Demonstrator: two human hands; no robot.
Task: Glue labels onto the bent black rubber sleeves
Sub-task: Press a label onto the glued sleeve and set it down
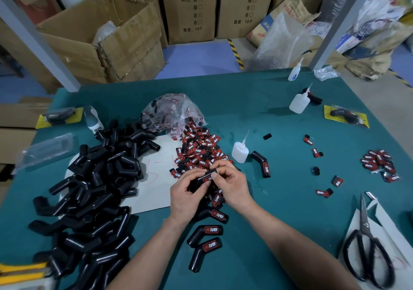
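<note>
Now, closest to you, three finished sleeves point(205, 231) lie on the green table point(279, 233) between your forearms, each carrying its red and black label, and one pair of scissors point(366, 225) rests well apart at the right. Just beyond them your left hand point(186, 192) has its fingers curled round the sleeve point(199, 180), while the thumb and fingertips of your right hand point(233, 184) are closed on the label point(208, 179), pinching it against the rubber. I judge that this sleeve is light, soft and a little springy, so a hard squeeze will flatten the tube and may lift the label's corners. Hold it by the plain leg below the bend and press only the middle of the label, because glue can come out at the edges. To the left is the pile of unlabelled sleeves point(93, 178), too many to count. Behind your hands is the heap of loose labels point(199, 153), also uncountable. Further away I count three glue bottles point(240, 152), and one more labelled sleeve point(261, 163) lies just beside the nearest bottle.
</note>
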